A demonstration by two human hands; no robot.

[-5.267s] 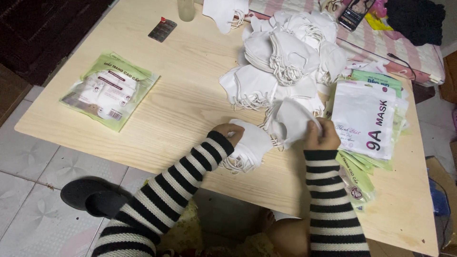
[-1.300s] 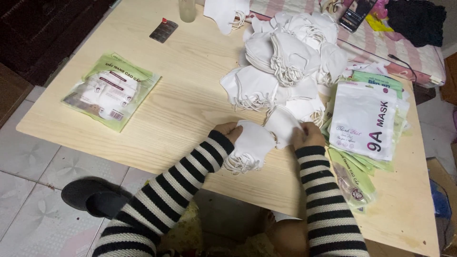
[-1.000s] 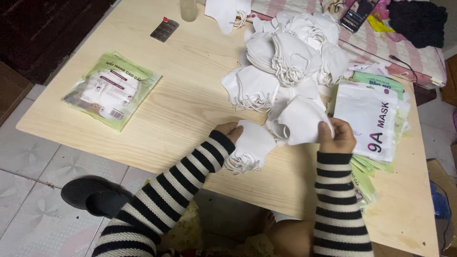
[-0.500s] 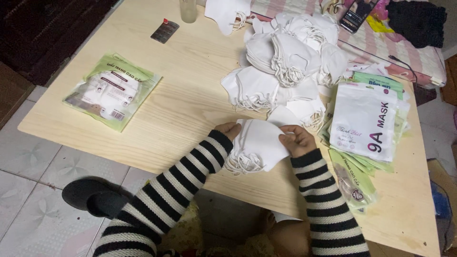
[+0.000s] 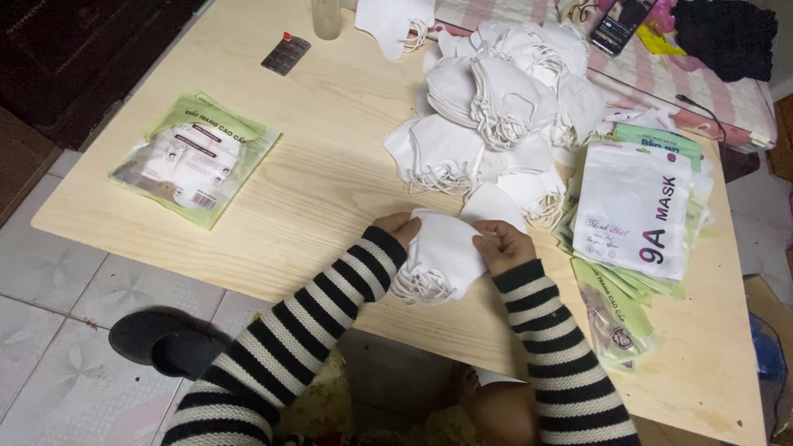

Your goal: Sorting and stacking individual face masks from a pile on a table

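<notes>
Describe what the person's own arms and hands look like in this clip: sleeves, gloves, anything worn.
Both arms wear long knit sleeves with black and off-white horizontal stripes, ending in snug cuffs at the wrists. The left hand and right hand are bare: no gloves. No rings, watch or bracelet can be made out, though the cuffs cover the wrists. The left sleeve and right sleeve carry the same pattern, so it looks like one garment.

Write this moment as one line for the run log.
left hand: on small stack of white masks | right hand: on same stack | nearby: mask pile, printed bags | surface: wooden table
</notes>
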